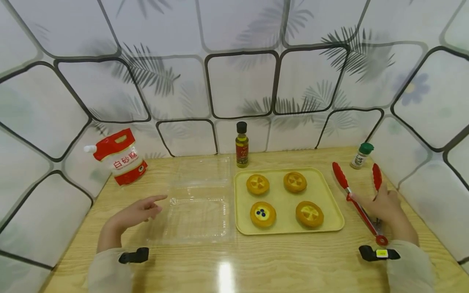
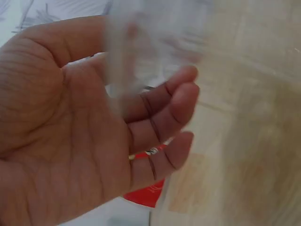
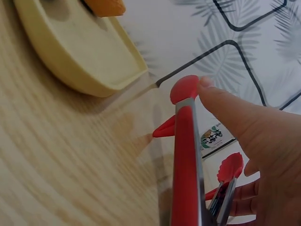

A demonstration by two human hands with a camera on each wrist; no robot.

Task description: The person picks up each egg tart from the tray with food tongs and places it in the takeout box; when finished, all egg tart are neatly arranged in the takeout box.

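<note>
My right hand (image 1: pixel 384 205) is on red-handled tongs (image 1: pixel 366 217) at the right of the table, their two arms spread wide. In the right wrist view the thumb touches one arm, and the fingers curl at the other. At the left edge of a clear plastic container (image 1: pixel 196 215) with its lid raised at the back is my left hand (image 1: pixel 137 213). Its index finger points at the container, and the others bend loosely. Blurred clear plastic (image 2: pixel 160 42) overlaps the thumb and index finger in the left wrist view.
A yellow tray (image 1: pixel 282 230) with several egg tarts, one topped with blue dots (image 1: pixel 263 214), lies right of the container. Behind stand an oil bottle (image 1: pixel 242 148) and a green-capped shaker (image 1: pixel 362 155). A red and white sugar bag (image 1: pixel 122 158) is at back left, against the patterned wall (image 1: pixel 242 85).
</note>
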